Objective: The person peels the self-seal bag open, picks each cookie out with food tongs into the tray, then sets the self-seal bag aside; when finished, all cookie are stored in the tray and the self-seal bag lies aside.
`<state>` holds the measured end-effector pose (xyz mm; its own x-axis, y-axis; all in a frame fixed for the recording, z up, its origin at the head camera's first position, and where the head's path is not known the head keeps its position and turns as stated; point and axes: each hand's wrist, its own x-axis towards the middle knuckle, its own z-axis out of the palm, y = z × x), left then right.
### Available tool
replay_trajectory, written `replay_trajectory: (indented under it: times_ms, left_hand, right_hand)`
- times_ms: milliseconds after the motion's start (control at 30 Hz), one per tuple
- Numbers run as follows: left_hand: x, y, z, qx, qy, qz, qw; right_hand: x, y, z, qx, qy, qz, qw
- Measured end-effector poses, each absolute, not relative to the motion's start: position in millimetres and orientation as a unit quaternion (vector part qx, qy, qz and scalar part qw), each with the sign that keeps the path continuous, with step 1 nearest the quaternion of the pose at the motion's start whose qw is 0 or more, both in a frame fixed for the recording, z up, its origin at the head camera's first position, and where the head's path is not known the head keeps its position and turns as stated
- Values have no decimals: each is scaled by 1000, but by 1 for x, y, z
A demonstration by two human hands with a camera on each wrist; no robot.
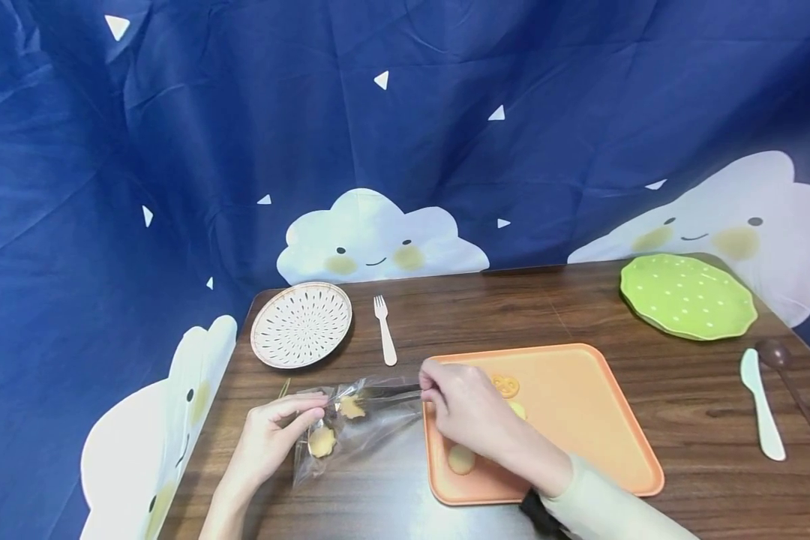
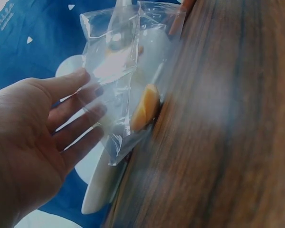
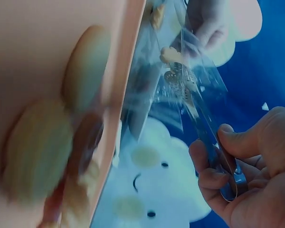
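Observation:
My left hand (image 1: 266,439) pinches the edge of a clear plastic bag (image 1: 371,439) between thumb and fingers. Inside the bag are a flower-shaped cookie (image 1: 322,442) and another cookie (image 1: 351,407). My right hand (image 1: 469,409) is above the left side of an orange tray (image 1: 580,420). In the right wrist view it grips metal tongs (image 3: 202,126) near their bent end. The slotted tips of the tongs reach into the bag, close to a cookie (image 3: 171,55). On the tray lie a round cookie (image 1: 462,459) and a pretzel-shaped one (image 1: 505,385), partly hidden by my right arm.
Behind the bag stand a white patterned plate (image 1: 301,326) and a pale fork (image 1: 385,334). At the right are a green dotted plate (image 1: 688,296), a pale green knife (image 1: 763,405) and a dark brown spoon (image 1: 774,354). A blue cloth (image 1: 418,135) hangs behind the table.

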<state>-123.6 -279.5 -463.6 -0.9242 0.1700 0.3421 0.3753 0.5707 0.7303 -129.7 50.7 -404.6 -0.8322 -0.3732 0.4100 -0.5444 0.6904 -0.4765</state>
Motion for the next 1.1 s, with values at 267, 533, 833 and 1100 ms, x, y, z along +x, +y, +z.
replay_trajectory:
  times_ms: [267, 533, 833, 1100]
  left_hand:
    - [-124, -279, -464, -149, -882, -434, 107]
    - [-124, -279, -466, -156, -881, -432, 113]
    - [-123, -280, -465, -142, -885, -434, 89]
    - [-124, -280, -467, -152, -881, -435, 107]
  right_hand:
    - [-124, 114, -402, 226, -904, 292, 216]
    - [-115, 179, -408, 232, -885, 229, 333]
    - [-101, 239, -425, 218, -887, 176, 368]
    - [-95, 269, -434, 239, -879, 142, 387]
